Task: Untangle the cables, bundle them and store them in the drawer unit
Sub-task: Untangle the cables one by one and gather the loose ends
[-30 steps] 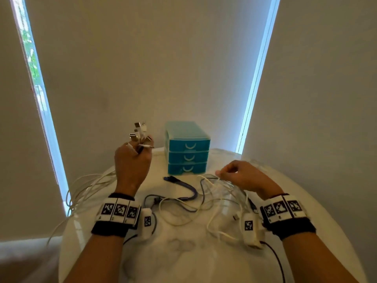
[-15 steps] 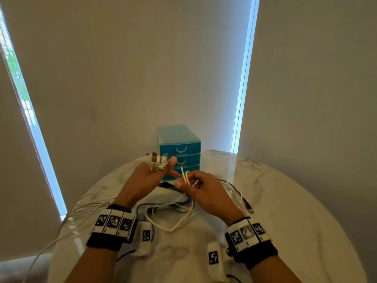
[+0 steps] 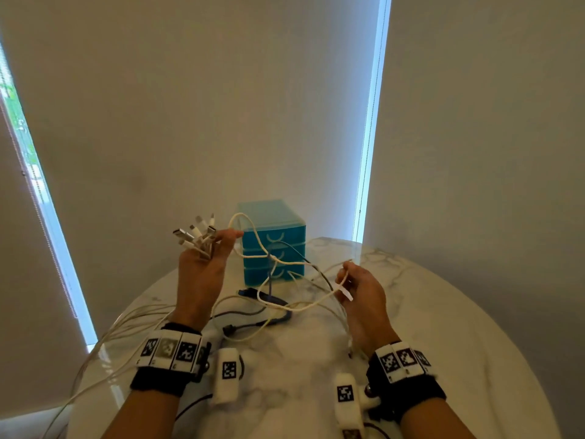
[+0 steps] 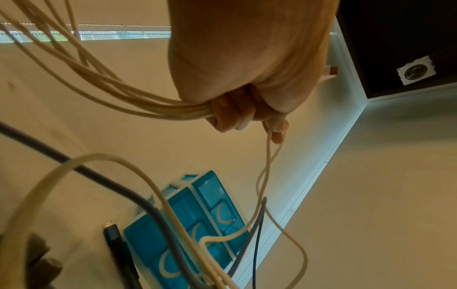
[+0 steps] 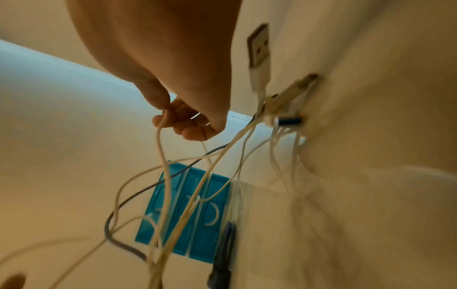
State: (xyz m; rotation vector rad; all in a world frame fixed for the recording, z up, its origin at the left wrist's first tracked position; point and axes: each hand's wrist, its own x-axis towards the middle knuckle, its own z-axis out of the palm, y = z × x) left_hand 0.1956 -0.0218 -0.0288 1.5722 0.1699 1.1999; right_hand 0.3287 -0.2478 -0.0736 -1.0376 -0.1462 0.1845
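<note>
My left hand (image 3: pixel 205 264) is raised above the table and grips a bunch of white cables, with their USB plugs (image 3: pixel 196 234) fanning out above the fingers. In the left wrist view the curled fingers (image 4: pixel 232 113) clamp the cable bundle (image 4: pixel 111 91). A white cable loop (image 3: pixel 253 239) hangs from the left fingertip across the teal drawer unit (image 3: pixel 273 242). To the right, my right hand (image 3: pixel 354 286) pinches one white cable (image 3: pixel 343 288), seen also between the fingertips (image 5: pixel 163 119). Dark cables (image 3: pixel 262 312) lie tangled on the table.
The round white marble table (image 3: pixel 443 327) carries the three-drawer unit at its far side, all drawers closed. White cables (image 3: pixel 104 337) trail off the table's left edge. Blinds and bright window strips stand behind.
Both hands have risen and moved apart. My right hand has drawn a white cable to the right, stretching a loop between the hands. The left hand lifted the plug bunch higher.
</note>
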